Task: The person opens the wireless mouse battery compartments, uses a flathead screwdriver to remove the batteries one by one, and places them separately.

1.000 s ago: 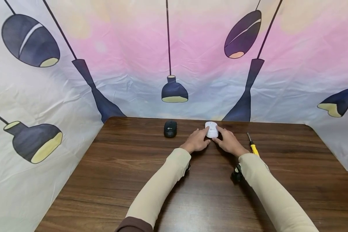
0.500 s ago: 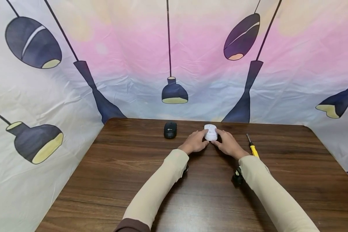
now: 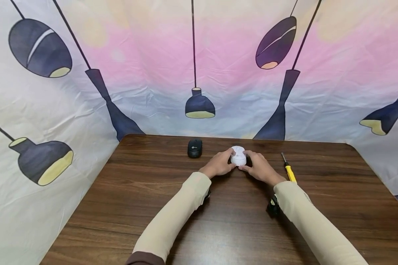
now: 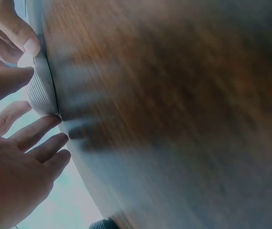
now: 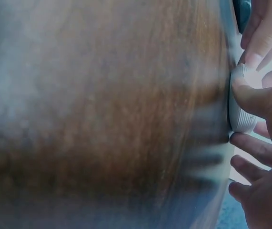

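Observation:
A white computer mouse (image 3: 238,158) lies on the brown wooden table (image 3: 146,206) near its far edge. My left hand (image 3: 219,163) grips its left side, thumb toward the near end and fingertips further along. From the opposite side my right hand (image 3: 261,167) holds it the same way. In the left wrist view, the ribbed side of the mouse (image 4: 42,90) shows between thumb and fingers, low against the tabletop. The right wrist view has the thumb over the ribbed edge of the mouse (image 5: 244,114), with the other fingers spread along the table.
A black computer mouse (image 3: 194,148) sits to the left, close to the table's far edge. Right of my right hand lies a screwdriver (image 3: 290,173) with a yellow handle, partly behind my sleeve. A printed cloth backdrop (image 3: 152,73) rises behind the table.
Both hands have brought the white mouse toward me and slightly left along the table. The black mouse and the screwdriver stay in place.

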`<action>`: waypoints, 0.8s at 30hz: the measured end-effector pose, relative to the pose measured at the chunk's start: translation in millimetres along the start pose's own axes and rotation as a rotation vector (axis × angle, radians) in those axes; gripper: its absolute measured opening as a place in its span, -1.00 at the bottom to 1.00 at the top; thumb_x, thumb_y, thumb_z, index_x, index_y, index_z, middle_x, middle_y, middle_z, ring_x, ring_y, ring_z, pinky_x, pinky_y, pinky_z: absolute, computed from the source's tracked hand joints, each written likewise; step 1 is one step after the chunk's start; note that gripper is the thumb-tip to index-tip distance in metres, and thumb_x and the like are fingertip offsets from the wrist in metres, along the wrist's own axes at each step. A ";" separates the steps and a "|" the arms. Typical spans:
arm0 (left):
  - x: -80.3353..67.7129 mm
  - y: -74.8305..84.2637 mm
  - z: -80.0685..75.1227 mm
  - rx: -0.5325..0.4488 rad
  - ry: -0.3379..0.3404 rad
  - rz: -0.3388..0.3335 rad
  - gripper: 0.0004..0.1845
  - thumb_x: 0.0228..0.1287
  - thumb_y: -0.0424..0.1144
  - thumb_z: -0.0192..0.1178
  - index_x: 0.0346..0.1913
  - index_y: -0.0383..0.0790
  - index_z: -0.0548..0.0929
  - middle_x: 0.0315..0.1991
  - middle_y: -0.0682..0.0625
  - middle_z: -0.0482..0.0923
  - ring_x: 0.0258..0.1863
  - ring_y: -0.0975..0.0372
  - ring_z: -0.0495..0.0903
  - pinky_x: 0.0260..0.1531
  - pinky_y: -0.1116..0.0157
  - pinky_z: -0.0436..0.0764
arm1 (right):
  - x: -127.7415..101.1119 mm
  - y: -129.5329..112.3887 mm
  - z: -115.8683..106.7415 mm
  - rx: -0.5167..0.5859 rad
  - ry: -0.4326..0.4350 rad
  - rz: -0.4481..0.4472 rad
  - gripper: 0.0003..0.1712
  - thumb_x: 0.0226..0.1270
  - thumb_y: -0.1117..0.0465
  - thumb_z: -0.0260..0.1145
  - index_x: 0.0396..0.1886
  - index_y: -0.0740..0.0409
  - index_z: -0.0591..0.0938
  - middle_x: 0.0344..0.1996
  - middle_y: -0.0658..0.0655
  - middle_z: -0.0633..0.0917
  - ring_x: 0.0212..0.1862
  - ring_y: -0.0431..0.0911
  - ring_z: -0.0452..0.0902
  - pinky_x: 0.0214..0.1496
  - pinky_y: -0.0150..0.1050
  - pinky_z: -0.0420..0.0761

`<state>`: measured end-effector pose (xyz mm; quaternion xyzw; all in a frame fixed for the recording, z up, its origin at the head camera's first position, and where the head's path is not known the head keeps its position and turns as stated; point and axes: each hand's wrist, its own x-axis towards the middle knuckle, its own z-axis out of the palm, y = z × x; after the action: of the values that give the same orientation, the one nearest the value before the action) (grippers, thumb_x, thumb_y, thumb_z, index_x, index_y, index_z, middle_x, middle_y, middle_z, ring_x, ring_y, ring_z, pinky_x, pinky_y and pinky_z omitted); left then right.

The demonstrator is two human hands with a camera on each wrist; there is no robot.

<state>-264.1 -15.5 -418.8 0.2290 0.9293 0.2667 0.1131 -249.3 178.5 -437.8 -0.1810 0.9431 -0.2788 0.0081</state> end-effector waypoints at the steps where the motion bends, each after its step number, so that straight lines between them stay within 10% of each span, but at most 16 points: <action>1: -0.6 -0.5 -0.1 -0.003 -0.002 0.001 -0.54 0.52 -0.18 0.19 0.36 -0.18 0.39 0.27 -0.13 0.52 0.19 0.12 0.55 0.11 0.20 0.62 | -0.5 -0.4 0.6 -0.002 -0.002 0.001 -0.25 0.41 0.16 0.41 0.42 0.46 0.34 0.33 0.46 0.44 0.36 0.36 0.33 0.37 0.30 0.42; 24: -15.4 -2.7 -5.5 0.174 -0.024 0.054 -0.33 0.43 -0.10 0.30 0.49 -0.21 0.35 0.32 -0.13 0.50 0.29 0.07 0.50 0.30 0.12 0.54 | -6.9 -4.3 2.7 -0.023 -0.016 -0.057 -0.14 0.29 0.13 0.51 0.41 0.49 0.36 0.28 0.49 0.47 0.32 0.38 0.33 0.33 0.29 0.47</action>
<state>-253.5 -27.4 -414.4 0.2663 0.9410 0.1849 0.0968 -241.2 176.1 -438.4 -0.2099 0.9407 -0.2666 0.0057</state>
